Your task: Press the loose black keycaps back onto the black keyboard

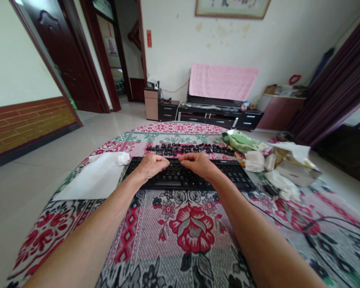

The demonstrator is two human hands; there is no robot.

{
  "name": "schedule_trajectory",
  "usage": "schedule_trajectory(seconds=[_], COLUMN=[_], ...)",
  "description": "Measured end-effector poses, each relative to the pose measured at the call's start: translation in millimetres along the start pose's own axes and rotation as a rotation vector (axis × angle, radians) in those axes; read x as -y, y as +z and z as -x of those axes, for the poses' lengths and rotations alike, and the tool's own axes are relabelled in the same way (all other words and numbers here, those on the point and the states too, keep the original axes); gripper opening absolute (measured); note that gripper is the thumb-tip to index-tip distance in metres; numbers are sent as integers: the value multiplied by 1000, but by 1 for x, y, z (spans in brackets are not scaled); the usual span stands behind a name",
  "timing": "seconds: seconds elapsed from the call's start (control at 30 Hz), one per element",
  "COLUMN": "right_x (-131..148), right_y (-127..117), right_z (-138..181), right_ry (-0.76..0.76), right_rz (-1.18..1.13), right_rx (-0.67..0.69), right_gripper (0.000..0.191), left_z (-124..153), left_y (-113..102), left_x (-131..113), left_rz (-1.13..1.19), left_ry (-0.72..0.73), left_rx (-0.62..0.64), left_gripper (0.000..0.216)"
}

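Observation:
A black keyboard point(180, 183) lies on the patterned tablecloth in front of me, with some keycaps off its upper middle part. My left hand point(152, 165) is over its left half, thumb and fingers pinched together at the upper rows. Close by on the right, my right hand point(198, 165) is pinched too, its fingertips at the keyboard's top edge. Whatever is between the fingers of either hand is too small to make out. Behind the keyboard, loose black keycaps point(192, 148) lie in an uneven row.
White paper point(94, 178) with a crumpled tissue point(124, 159) lies left. On the right are a green patterned packet point(243, 141), crumpled tissues point(283, 185) and a tissue box point(298, 170). A black cable point(276, 218) runs across the tablecloth point(195, 232) at right.

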State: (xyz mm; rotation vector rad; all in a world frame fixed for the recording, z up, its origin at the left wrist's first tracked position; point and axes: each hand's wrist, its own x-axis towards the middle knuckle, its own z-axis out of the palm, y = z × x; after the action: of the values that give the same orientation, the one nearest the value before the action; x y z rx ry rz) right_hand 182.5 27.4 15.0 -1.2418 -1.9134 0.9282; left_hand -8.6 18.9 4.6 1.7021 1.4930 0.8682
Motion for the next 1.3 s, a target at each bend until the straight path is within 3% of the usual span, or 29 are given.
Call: schedule_trajectory(seconds=[0.43,0.9,1.3], right_x=[6,11,7], right_y=[8,7,11], right_z=[2,4,0], right_ry=[-79,-84,-82], right_rz=[-16,1,18], right_rx=[33,49,25], right_gripper=[20,17,18], left_z=[3,2,1], left_y=[4,6,5], left_x=[-8,-6,-4], left_rz=[75,12,-87], left_ry=[52,51,148], left_rx=[-22,-34,39], left_gripper=[23,26,28])
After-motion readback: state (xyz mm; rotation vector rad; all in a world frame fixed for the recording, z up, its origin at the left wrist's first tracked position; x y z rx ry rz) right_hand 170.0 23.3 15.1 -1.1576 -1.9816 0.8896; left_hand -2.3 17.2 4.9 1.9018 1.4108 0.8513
